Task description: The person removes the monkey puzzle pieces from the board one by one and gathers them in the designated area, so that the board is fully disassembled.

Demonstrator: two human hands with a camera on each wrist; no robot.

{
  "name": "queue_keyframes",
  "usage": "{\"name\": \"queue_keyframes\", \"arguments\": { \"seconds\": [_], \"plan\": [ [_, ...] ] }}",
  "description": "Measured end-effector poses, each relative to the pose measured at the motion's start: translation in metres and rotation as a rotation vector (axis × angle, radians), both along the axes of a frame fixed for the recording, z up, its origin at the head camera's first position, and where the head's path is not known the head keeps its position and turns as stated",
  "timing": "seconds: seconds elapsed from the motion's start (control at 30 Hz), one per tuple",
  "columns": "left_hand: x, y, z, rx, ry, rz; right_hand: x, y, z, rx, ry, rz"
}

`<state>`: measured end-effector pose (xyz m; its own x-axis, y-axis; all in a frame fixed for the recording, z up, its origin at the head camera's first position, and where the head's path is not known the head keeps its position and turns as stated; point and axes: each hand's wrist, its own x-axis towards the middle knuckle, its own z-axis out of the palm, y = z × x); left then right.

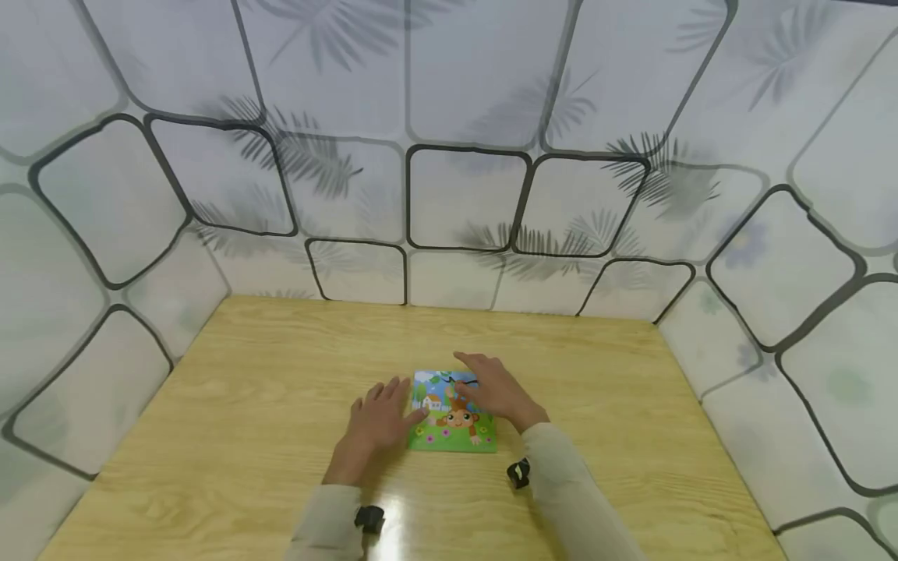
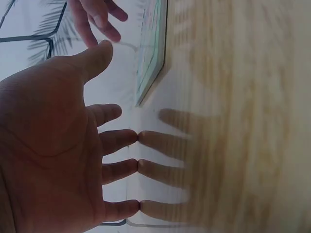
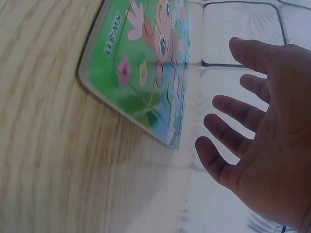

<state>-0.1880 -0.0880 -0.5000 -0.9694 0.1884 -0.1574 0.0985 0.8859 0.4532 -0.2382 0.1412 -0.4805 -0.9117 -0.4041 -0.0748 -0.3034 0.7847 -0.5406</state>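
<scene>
A square jigsaw puzzle (image 1: 449,440) with a cartoon monkey lies flat on the wooden table. Joint lines between its pieces show in the right wrist view, where the puzzle (image 3: 141,77) has a green lower edge. My left hand (image 1: 379,425) is beside the puzzle's left edge, fingers spread. In the left wrist view several fingertips of the left hand (image 2: 48,141) touch the tabletop. Over the puzzle's upper right part is my right hand (image 1: 498,389), hiding some of the picture. The right hand (image 3: 272,116) has loosely bent fingers and holds nothing.
The wooden tabletop (image 1: 281,358) reaches to walls covered in white cloth (image 1: 456,195) with dark outlines and leaf prints. A small black device (image 1: 369,519) is on the left wrist and another black device (image 1: 519,473) on the right.
</scene>
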Motion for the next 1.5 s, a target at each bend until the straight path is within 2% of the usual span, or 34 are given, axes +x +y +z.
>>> {"name": "queue_keyframes", "arguments": {
  "seconds": [0.2,0.4,0.57,0.87,1.3,1.5],
  "plan": [
    [0.001,0.005,0.003,-0.005,-0.013,-0.033,0.000,-0.010,-0.002,0.001,-0.024,0.055],
    [0.002,0.007,0.005,-0.008,-0.056,-0.041,-0.006,-0.021,-0.004,0.097,0.044,0.145],
    [0.003,0.007,0.004,-0.022,-0.044,-0.052,-0.011,-0.029,-0.003,0.124,0.056,0.169],
    [0.005,0.005,-0.002,-0.030,-0.009,-0.057,-0.017,-0.042,-0.008,0.180,0.037,0.169],
    [0.011,0.007,0.000,0.008,-0.003,-0.033,-0.019,-0.055,-0.008,0.223,-0.017,0.126],
    [0.010,0.009,-0.002,0.013,-0.004,-0.028,-0.019,-0.059,-0.006,0.265,-0.042,0.108]
  ]
}}
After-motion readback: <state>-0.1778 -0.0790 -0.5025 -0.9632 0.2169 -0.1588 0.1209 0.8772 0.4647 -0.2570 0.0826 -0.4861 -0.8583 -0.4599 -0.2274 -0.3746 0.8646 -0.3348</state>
